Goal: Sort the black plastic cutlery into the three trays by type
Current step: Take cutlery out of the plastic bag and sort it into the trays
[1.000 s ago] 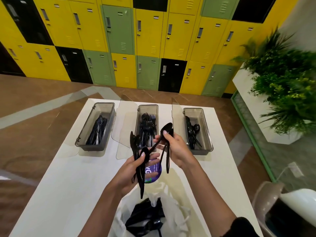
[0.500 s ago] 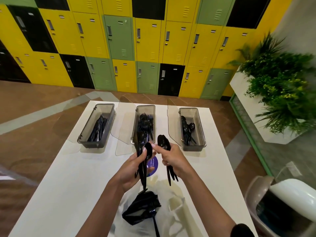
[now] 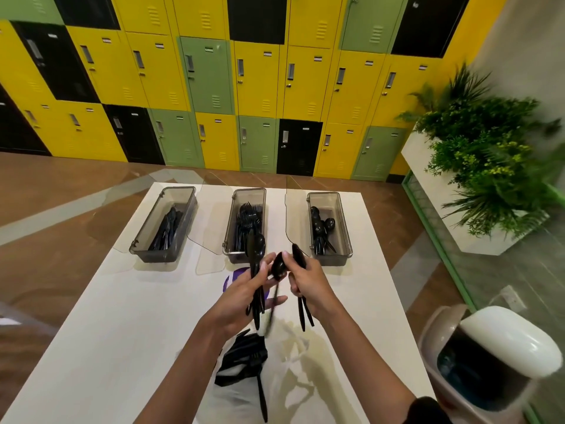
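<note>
Right hand (image 3: 308, 283) now grips spoons (image 3: 299, 255), pulling another from bundle (image 3: 256, 247) gripped in left hand (image 3: 241, 298); next drop: spoon tray (image 3: 323, 194), right of fork tray (image 3: 249, 191)

Single wide-angle head cam
Looks forward and down, close over the table (image 3: 107, 347); trays (image 3: 323, 194) mid-frame, lockers (image 3: 208, 75) across the top.

Glossy black plastic spoons (image 3: 256, 249), smoky clear plastic trays (image 3: 345, 240), smooth matt white table (image 3: 122, 316)
</note>
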